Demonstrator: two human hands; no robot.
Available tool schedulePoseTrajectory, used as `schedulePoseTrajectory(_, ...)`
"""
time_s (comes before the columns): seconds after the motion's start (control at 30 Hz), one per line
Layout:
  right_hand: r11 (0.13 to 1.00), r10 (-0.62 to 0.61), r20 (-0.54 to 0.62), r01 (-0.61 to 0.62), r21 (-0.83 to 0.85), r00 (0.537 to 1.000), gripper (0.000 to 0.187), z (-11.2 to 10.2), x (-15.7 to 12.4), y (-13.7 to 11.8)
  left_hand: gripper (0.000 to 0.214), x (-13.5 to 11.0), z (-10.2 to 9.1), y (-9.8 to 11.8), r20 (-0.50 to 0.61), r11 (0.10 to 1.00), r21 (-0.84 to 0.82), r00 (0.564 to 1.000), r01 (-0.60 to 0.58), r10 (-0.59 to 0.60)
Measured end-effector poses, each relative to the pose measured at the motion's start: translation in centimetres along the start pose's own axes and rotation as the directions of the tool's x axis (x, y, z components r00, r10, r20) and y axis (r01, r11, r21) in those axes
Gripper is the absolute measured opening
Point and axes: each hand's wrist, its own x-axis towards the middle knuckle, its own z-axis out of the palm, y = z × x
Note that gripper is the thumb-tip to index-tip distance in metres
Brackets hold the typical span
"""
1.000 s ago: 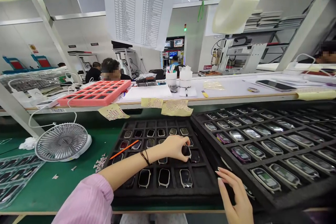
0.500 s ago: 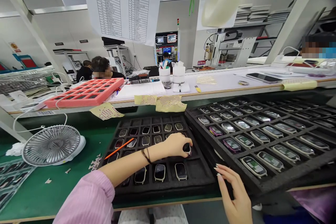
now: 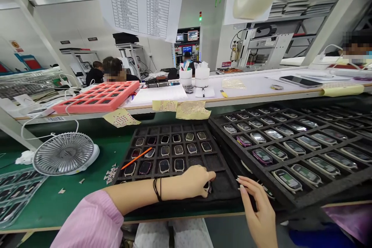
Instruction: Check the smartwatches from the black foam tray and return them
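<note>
A watch (image 3: 208, 187) is in the front row of the black tray (image 3: 224, 186), partly hidden, pinched by the thumb and finger of the left hand (image 3: 195, 182). The right hand (image 3: 258, 205) is near the tray's right edge, its fingers loose and free. An orange stick (image 3: 136, 158) lies over the tray's left side; further left stands a fan (image 3: 66, 153)

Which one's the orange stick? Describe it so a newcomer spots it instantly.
Find the round fan on the green bench. Right of it sits the nearer black foam tray. Across its left side slants the orange stick, slim and bright among dark-screened watches.
</note>
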Motion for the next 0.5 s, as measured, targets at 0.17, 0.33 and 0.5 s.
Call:
schedulePoseTrajectory(0.17,1.0,-0.026,0.024,0.026,-0.002,0.999,0.018,0.1,0.1,-0.4,0.037,-2.3,-2.5,-1.5,-0.09,0.989,-0.149,0.996,0.016,-0.029)
schedulePoseTrajectory(0.33,0.999,-0.018,0.011,0.018,0.027,1.0,0.018,0.8,0.3,-1.3,0.045,-5.0,-3.4,-2.9,-0.07,0.996,-0.063,0.995,0.068,-0.073)
schedulePoseTrajectory(0.5,0.999,0.017,0.056,-0.019,0.031,0.998,0.021,1.6,0.1,-2.1,0.042,-5.5,-0.8,-2.7,0.083,0.993,0.063,0.991,0.102,-0.107)
